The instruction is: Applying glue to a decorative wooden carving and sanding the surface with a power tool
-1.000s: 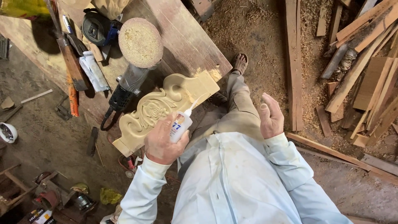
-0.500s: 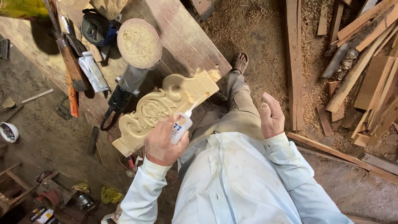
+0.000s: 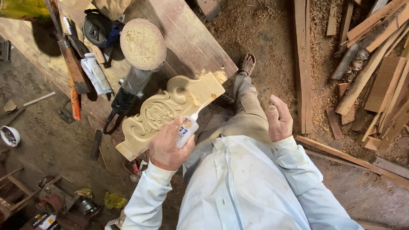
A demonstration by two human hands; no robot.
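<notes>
1. Pale carved wood: the ornate wooden piece [image 3: 164, 113] with a rose and scrolls cut into its face lies across the near corner of the workbench [image 3: 187, 38], its squared end jutting past the bench edge toward the person's legs.
2. The left hand [image 3: 168, 147] is closed in a full grip around a small white glue bottle [image 3: 186, 130], whose thin nozzle points up and right and touches, or nearly touches, the near edge of the carving close to its squared end.
3. The right hand [image 3: 279, 119] holds nothing; it hangs over the sawdust-covered floor [image 3: 272, 38], half open with the fingers loosely curled, well apart from the carving.
4. Judged by its thickness, the carving is stiff and fairly heavy; the raised petals and scroll tips look easiest to chip, so the plain squared end or the flat long edges seem the safer places to hold it.
5. The bottle looks light and squeezable, and its smooth wall could slip if glue gets on it; a grip round the body, as now, suits it.
6. An angle grinder [image 3: 134, 83] with a dusty round disc [image 3: 142, 42] lies on the bench just beside the carving's far edge.
7. Loose planks [image 3: 375, 64] lie heaped on the floor to the right.
</notes>
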